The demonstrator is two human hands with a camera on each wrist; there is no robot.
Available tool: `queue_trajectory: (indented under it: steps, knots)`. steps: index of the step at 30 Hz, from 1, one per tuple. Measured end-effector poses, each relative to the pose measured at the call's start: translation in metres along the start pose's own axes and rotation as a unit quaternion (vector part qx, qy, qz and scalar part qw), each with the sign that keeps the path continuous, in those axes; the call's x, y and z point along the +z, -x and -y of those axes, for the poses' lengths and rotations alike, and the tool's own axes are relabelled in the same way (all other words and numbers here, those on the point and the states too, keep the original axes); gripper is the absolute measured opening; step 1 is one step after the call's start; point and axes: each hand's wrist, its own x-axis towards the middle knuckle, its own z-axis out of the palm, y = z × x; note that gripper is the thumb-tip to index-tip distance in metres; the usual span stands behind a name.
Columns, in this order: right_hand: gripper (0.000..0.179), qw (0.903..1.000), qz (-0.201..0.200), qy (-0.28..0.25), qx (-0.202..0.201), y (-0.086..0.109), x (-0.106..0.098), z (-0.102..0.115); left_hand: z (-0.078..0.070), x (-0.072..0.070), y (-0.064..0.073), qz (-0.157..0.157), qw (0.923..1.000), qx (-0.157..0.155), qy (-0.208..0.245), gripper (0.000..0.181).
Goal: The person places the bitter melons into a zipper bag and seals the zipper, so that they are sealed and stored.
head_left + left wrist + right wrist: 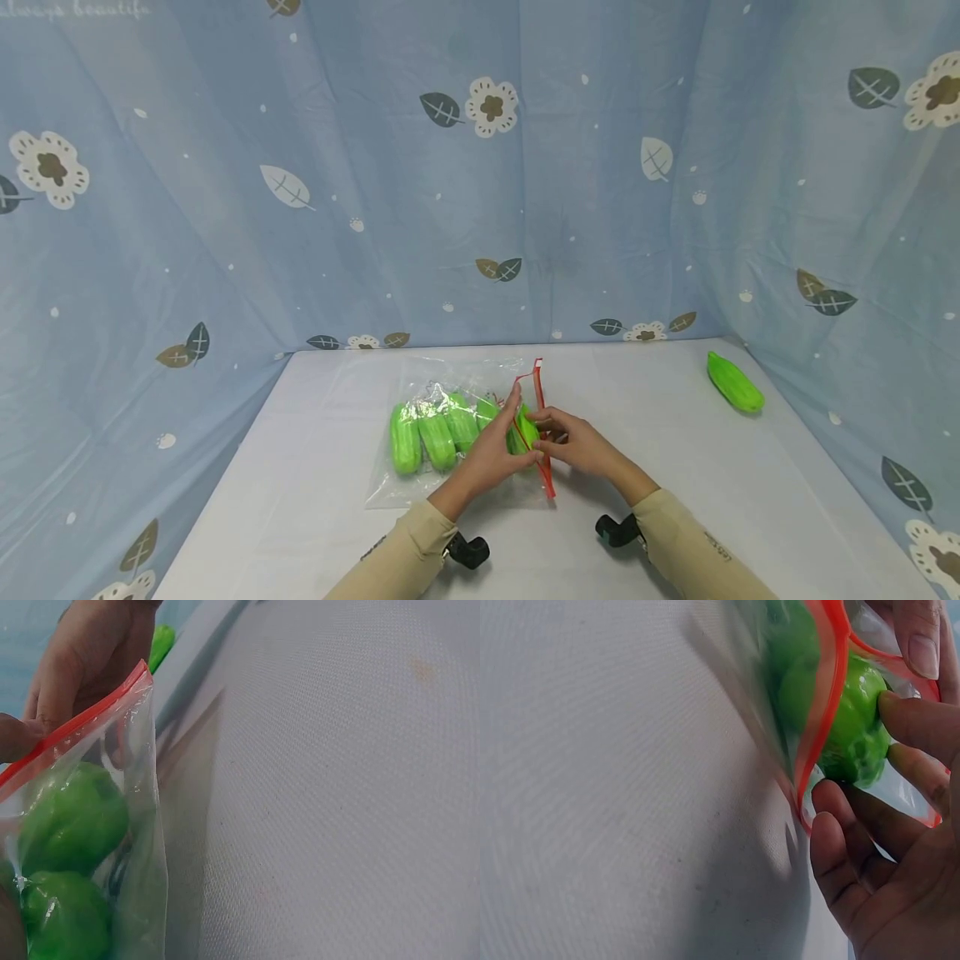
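A clear zip bag with a red zip edge lies on the table, its mouth spread toward the right. Several bright green cucumbers lie side by side inside. My left hand holds the mouth, with the thumb at the near side of the red rim and a finger along the far side. At the opening, my right hand grips the end of another green cucumber with its fingertips. Most of this cucumber is inside the bag, and the right wrist view shows its rounded end between the red edges.
One more green cucumber lies alone at the far right of the white table. A blue patterned curtain encloses the table at the back and sides. A black wrist device hangs under the right sleeve.
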Motion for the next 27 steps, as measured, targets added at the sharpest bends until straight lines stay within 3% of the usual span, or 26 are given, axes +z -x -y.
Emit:
queue_trajectory:
  steps: [12, 27]
  knots:
    - [0.039, 0.9997, 0.023, 0.005, -0.004, 0.0024, -0.0003, -0.0008, -0.0026, -0.0022, 0.0019, 0.004, 1.0, 0.005, 0.005, 0.107]
    - [0.045, 0.9997, 0.02, 0.013, 0.005, 0.0044, -0.0003, -0.005, -0.0015, -0.0039, 0.0034, 0.015, 0.9999, -0.003, -0.007, 0.108]
